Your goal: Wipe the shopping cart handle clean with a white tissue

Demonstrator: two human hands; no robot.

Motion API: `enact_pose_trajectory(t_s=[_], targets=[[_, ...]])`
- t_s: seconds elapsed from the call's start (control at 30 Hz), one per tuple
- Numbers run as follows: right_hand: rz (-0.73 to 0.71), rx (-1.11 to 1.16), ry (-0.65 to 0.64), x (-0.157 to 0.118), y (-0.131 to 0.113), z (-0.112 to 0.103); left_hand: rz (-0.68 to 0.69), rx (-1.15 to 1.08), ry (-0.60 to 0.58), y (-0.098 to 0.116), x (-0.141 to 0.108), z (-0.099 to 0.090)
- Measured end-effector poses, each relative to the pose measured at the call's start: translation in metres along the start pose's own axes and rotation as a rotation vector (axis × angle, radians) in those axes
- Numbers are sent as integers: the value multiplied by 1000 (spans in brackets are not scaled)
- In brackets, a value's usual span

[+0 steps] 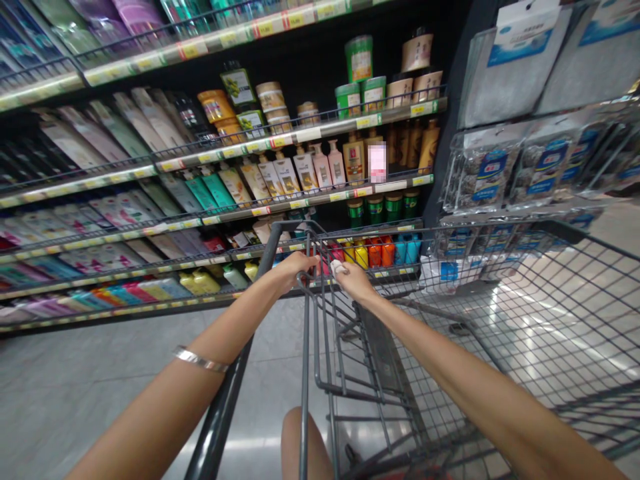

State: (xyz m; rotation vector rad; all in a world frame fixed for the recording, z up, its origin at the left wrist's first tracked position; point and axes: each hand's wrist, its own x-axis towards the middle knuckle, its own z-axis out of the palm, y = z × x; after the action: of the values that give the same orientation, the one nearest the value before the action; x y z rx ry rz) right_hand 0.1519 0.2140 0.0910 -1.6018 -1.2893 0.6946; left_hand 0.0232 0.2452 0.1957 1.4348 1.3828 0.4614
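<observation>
Both arms stretch forward over a grey wire shopping cart (320,383). My left hand (296,268) is by the far end of the cart's handlebar and the curved wire of the fold-out section. Its fingers are closed; what they grip, if anything, is too small to make out. My right hand (354,281) is just to the right, above the same wire section. Its fingers are bent closed around something small and white (337,267) that I cannot identify. A narrow gap separates the two hands. A silver bracelet (200,360) circles my left wrist area.
Shelves (280,143) of bottles and tubs stand beyond the cart. Colourful bottles (374,253) line a low shelf behind my hands. Packaged scrubbers (493,173) and grey cloths (515,73) hang on the right. The shiny tiled floor (150,393) shows at left, my knee (303,443) below.
</observation>
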Motion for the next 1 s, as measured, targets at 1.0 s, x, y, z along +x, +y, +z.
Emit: enact_pose_trajectory(t_s=[1.0], targets=[[-133,-136,51,5,52,8,13,68,6,15,-21,5]])
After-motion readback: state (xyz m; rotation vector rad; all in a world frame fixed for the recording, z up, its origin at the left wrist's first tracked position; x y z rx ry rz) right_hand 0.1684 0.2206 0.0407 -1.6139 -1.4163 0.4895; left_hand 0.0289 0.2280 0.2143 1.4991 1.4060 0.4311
